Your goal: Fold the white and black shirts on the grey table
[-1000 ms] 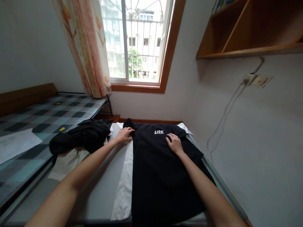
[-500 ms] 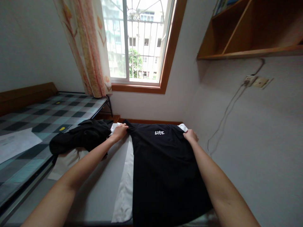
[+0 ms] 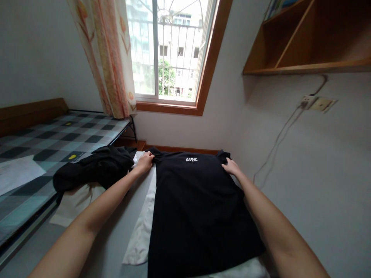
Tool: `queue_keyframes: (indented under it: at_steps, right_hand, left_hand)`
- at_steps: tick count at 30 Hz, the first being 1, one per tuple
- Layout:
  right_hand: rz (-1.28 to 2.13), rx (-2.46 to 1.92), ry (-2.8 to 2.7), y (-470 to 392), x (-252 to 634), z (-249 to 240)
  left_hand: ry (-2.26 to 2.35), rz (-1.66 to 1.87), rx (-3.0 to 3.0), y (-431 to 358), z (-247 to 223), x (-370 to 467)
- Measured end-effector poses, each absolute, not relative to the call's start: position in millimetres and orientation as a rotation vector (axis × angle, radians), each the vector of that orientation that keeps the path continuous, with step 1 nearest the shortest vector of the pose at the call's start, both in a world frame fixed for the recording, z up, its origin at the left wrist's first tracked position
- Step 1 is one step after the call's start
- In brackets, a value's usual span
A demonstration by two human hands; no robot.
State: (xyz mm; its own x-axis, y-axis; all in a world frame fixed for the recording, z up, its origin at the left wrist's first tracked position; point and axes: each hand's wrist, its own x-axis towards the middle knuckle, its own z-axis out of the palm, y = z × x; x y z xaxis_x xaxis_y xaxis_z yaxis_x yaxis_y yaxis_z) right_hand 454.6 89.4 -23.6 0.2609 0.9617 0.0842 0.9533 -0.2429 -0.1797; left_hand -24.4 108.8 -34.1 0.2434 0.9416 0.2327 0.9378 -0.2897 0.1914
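A black T-shirt (image 3: 197, 208) with white lettering on it lies spread over a grey surface (image 3: 113, 224). White cloth (image 3: 142, 231) shows from beneath its left side and its lower edge. My left hand (image 3: 145, 162) is closed on the shirt's left sleeve at the far end. At the opposite sleeve, my right hand (image 3: 231, 166) pinches the black fabric with its fingertips. Left of my left hand lies a crumpled heap of black clothing (image 3: 95, 166), with a beige cloth (image 3: 77, 204) under it.
On the left stands a bed with a checked mattress (image 3: 87, 131), a paper sheet (image 3: 20, 173) on it. A curtain (image 3: 107, 61) hangs beside the barred window (image 3: 176, 50). A wooden shelf (image 3: 304, 67) and a socket with a cable (image 3: 307, 101) are on the right wall.
The shirt has shifted slightly left and lies flatter. Its right sleeve now shows black at my right hand, where white cloth showed before. My left hand has moved a little left.
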Motion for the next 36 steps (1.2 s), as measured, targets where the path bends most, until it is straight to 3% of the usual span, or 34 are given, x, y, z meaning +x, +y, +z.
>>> queue_keyframes:
  at_steps: [5, 12, 19, 24, 31, 36]
  right_hand:
    - [-0.088, -2.282, -2.022, 56, 429, -52]
    - [0.111, -1.912, -2.374, -3, 403, -51]
    - [0.003, -2.405, -2.038, -28, 441, -26]
    - [0.196, -2.545, -1.93, -47, 465, -25]
    - [0.828, -2.197, -1.761, -71, 476, -23]
    - [0.888, -2.245, -1.49, -81, 473, -29]
  left_hand:
    - [1.737, 0.627, 2.562, 68, -31, -11]
    - [1.417, 0.427, 2.204, 17, -37, -4]
    - [1.287, 0.45, 1.598, -3, -23, -5]
    - [1.177, 0.569, 1.298, -19, -20, -6]
    - [1.162, 0.394, 1.276, -37, -23, -10]
    - [1.123, 0.417, 1.402, -42, -31, -5]
